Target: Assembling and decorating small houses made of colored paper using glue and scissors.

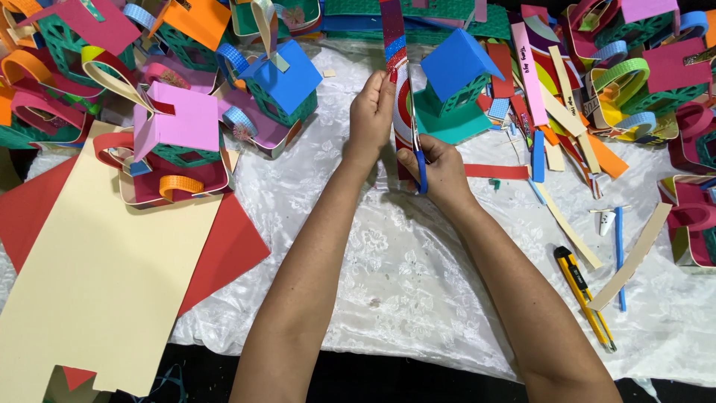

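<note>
My left hand pinches a long, narrow strip of glittery multicoloured paper that runs up and away from me. My right hand grips blue-handled scissors, their blades pointing up along the strip's right edge, close beside my left fingers. Both hands hover over the white embossed tablecloth. Just right of the strip stands a small paper house with a blue roof and green walls.
Large cream and red sheets lie at left. Several coloured paper houses and baskets crowd the back and both sides. Loose paper strips, a yellow utility knife, a blue stick and a cream strip lie at right.
</note>
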